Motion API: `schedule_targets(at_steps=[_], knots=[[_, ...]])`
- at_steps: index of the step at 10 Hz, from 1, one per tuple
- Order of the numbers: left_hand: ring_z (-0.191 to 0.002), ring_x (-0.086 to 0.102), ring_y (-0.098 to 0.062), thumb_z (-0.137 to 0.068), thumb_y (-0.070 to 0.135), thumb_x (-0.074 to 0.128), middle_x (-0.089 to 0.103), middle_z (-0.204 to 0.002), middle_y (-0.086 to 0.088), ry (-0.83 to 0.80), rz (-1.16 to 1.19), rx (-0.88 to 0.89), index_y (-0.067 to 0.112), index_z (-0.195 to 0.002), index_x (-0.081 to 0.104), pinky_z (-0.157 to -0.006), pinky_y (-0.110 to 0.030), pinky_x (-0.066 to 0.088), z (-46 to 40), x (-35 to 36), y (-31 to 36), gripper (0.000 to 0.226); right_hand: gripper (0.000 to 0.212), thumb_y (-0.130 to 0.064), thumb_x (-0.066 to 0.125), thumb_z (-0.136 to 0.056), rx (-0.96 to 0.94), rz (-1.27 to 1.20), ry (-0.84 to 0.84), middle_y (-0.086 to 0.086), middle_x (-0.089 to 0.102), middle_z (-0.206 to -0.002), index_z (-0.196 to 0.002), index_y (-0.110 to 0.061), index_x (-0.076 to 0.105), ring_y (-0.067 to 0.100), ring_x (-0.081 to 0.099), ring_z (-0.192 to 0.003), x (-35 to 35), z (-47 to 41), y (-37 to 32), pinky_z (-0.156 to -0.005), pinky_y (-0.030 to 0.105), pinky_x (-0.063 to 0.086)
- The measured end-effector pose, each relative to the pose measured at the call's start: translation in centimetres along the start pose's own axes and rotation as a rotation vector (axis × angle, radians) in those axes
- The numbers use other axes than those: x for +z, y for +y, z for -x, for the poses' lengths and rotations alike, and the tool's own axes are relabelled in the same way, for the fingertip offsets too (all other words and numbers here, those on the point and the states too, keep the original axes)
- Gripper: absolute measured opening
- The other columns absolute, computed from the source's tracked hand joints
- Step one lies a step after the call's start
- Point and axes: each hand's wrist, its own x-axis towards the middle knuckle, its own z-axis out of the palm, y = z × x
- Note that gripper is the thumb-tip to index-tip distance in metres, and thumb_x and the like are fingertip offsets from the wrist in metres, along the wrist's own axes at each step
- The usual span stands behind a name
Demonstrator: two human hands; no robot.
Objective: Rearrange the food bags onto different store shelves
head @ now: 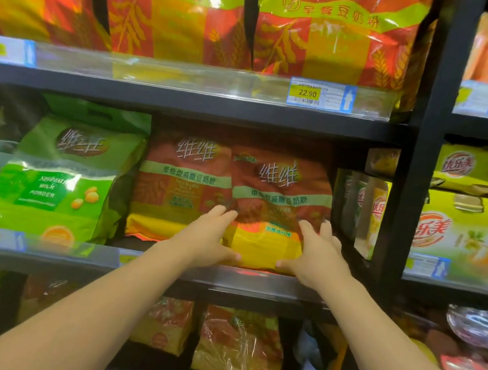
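A red and yellow soy milk powder bag [276,196] stands upright at the front of the middle shelf [154,269]. My left hand [209,240] grips its lower left side and my right hand [317,256] grips its lower right side, thumbs under the yellow bottom. A second bag of the same kind [179,187] stands just left of it, touching. A green soybean milk powder bag [57,176] leans further left.
Large red and green bags [174,6] fill the upper shelf, above a 22.90 price tag [308,93]. More red and yellow bags [239,345] sit on the lower shelf. A black upright post [417,179] separates yellow drink boxes [466,237] on the right.
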Motion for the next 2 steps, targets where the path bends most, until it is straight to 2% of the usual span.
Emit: schedule_targets(at_steps=[1, 2], knots=[[-0.151, 0.029, -0.023, -0.083, 0.059, 0.073, 0.026, -0.167, -0.001, 0.023, 0.024, 0.038, 0.027, -0.161, 0.02, -0.119, -0.045, 0.033, 2.5, -1.9, -0.9, 0.099, 0.1, -0.062, 0.074, -0.078, 0.006, 0.011, 0.018, 0.006, 0.007, -0.168, -0.156, -0.039, 0.016, 0.039, 0.01, -0.152, -0.5, 1.7, -0.8, -0.112, 0.06, 0.031], [-0.144, 0.041, -0.024, -0.079, 0.071, 0.067, 0.039, -0.159, 0.002, 0.049, -0.058, 0.021, 0.034, -0.156, 0.031, -0.112, -0.049, 0.041, 5.5, -4.2, -2.0, 0.092, 0.099, -0.072, 0.069, -0.075, 0.0, 0.021, 0.01, 0.006, 0.011, -0.168, -0.156, -0.04, 0.022, 0.037, 0.016, -0.151, -0.9, 3.9, -3.2, -0.113, 0.059, 0.03]])
